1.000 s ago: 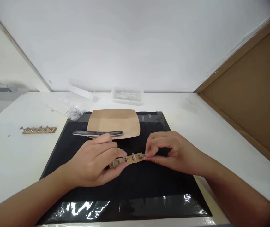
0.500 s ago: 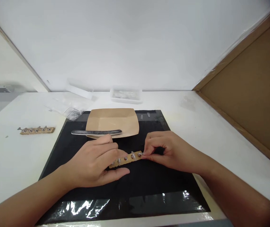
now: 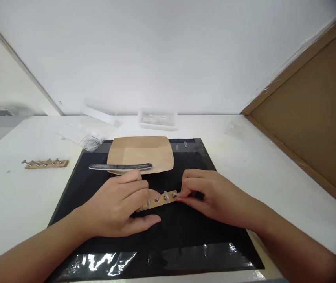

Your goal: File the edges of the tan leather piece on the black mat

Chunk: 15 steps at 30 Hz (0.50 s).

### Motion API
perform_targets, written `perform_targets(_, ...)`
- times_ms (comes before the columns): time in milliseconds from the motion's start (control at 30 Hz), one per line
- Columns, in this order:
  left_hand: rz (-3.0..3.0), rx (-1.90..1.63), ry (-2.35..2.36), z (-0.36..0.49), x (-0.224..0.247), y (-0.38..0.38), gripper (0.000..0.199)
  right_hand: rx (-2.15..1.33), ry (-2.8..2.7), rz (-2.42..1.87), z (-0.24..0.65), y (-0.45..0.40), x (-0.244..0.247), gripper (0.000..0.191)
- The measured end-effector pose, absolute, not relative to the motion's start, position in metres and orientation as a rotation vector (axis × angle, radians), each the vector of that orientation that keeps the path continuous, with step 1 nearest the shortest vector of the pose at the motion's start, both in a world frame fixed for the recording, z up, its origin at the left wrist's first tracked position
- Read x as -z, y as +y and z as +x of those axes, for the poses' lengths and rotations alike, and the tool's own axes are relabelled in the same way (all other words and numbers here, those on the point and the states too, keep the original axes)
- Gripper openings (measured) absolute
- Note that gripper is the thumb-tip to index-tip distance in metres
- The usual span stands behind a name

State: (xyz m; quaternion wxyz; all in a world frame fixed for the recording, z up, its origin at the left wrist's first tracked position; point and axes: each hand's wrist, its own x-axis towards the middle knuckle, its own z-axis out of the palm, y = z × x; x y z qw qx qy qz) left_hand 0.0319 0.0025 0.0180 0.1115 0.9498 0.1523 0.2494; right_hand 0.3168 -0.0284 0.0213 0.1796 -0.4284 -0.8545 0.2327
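A short wooden strip (image 3: pixel 161 199) with a row of metal studs lies at a slant on the black mat. Clear false nail tips stand on some studs, one nail tip (image 3: pixel 166 195) right of centre. My left hand (image 3: pixel 120 204) lies over the strip's left end and steadies it, fingers on top and thumb stretched out below. At the strip's right end, my right hand (image 3: pixel 197 194) pinches what looks like a small clear nail tip against the last stud; the fingertips mostly hide it.
A brown paper tray (image 3: pixel 144 153) stands behind the hands, with a dark nail file (image 3: pixel 120 166) across its front rim. Loose nail tips (image 3: pixel 185 144) lie right of it. Farther off are a clear plastic box (image 3: pixel 157 119), plastic bags (image 3: pixel 89 139) and another studded strip (image 3: pixel 46 163).
My right hand has turned slightly and shifted a little lower at the strip's end, still pinching. The left hand stays on the strip. The whole view has shifted slightly.
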Motion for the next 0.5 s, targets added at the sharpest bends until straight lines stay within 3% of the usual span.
perform_targets(500, 2.786, -0.712, 0.458, 0.0334, -0.0175, 0.003, 0.028, -0.396, -2.6, -1.208, 0.3125, -0.0342, -0.0268, 0.012)
